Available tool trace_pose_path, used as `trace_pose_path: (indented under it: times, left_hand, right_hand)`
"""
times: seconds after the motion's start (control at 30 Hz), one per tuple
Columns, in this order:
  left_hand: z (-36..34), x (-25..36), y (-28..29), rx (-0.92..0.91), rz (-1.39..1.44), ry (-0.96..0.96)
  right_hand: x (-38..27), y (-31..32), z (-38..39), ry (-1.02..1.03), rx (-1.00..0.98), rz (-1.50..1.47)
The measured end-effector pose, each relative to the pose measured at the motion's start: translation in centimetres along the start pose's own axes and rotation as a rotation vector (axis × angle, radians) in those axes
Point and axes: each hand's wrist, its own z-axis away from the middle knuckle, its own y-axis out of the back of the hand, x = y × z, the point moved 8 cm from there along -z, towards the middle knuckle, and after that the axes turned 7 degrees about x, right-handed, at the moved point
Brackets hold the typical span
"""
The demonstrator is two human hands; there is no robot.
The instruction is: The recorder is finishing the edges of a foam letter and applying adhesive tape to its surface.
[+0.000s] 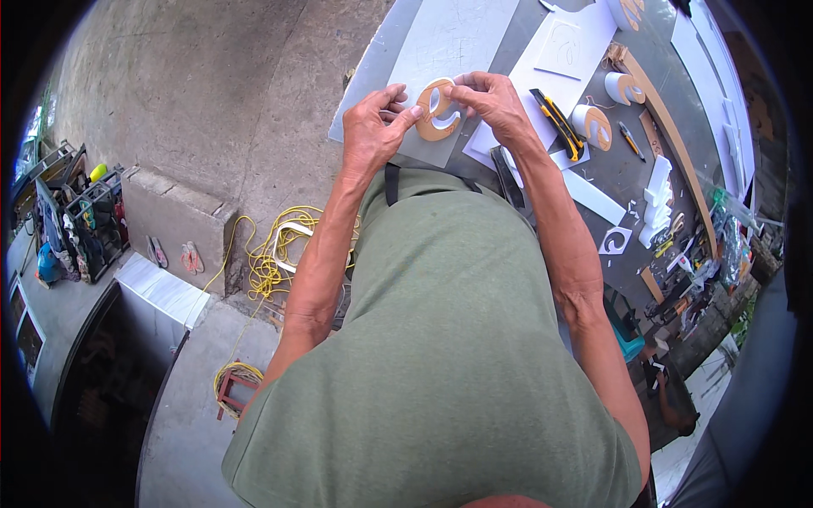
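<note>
Between my two hands is a letter-shaped cutout (436, 127) with a brown face and white edges, shaped like a lowercase e. My left hand (373, 127) pinches its left side with thumb and fingers. On its upper right edge, my right hand (489, 103) grips with thumb and forefinger. Beneath it lies a pale grey sheet (449, 42) on the table. To the right of my right hand, a yellow and black utility knife (557, 125) rests on white board. Beyond the knife stand similar brown-faced letter blocks (592, 127).
A slimmer cutter (632, 141), a long brown strip (677, 140), white foam offcuts (656, 203) and scissors (671, 234) lie on the table's right part. At lower left, a yellow cord (267, 254) is heaped on the floor beside a concrete block (178, 224) with slippers.
</note>
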Motion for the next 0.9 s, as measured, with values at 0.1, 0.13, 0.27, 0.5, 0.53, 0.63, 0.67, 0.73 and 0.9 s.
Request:
trace_pose_path:
  times: [0.1, 0.13, 0.27, 0.5, 0.53, 0.63, 0.67, 0.73, 0.9]
  left_hand:
    - [0.6, -0.6, -0.6, -0.010, 0.026, 0.052]
    - [0.7, -0.9, -1.0, -0.027, 0.056, 0.087]
    - [0.7, -1.4, -1.5, -0.015, 0.110, 0.114]
    - [0.2, -2.1, -1.7, -0.023, 0.152, 0.172]
    - [0.2, -1.9, -1.7, -0.021, 0.149, 0.183]
    - [0.4, -2.2, -1.8, -0.013, 0.173, 0.199]
    - [0.4, -2.4, -1.9, -0.003, 0.197, 0.198]
    - [0.5, -2.9, -2.1, 0.004, 0.209, 0.200]
    - [0.6, -2.8, -2.0, 0.039, 0.171, 0.146]
  right_hand:
    - [0.2, -0.1, -0.3, -0.076, -0.019, -0.008]
    - [0.3, 0.0, -0.5, -0.110, -0.012, -0.008]
    - [0.7, 0.2, -1.0, -0.214, 0.007, 0.040]
    - [0.1, 0.3, -0.6, -0.299, 0.046, 0.002]
    - [0.0, 0.3, -0.5, -0.306, 0.048, 0.007]
    - [-0.3, 0.5, -0.4, -0.332, 0.057, -0.033]
    - [-0.2, 0.6, -0.4, -0.342, 0.061, -0.023]
    - [-0.3, 0.7, -0.3, -0.357, 0.063, -0.008]
    - [-0.6, 0.8, -0.1, -0.367, 0.058, 0.038]
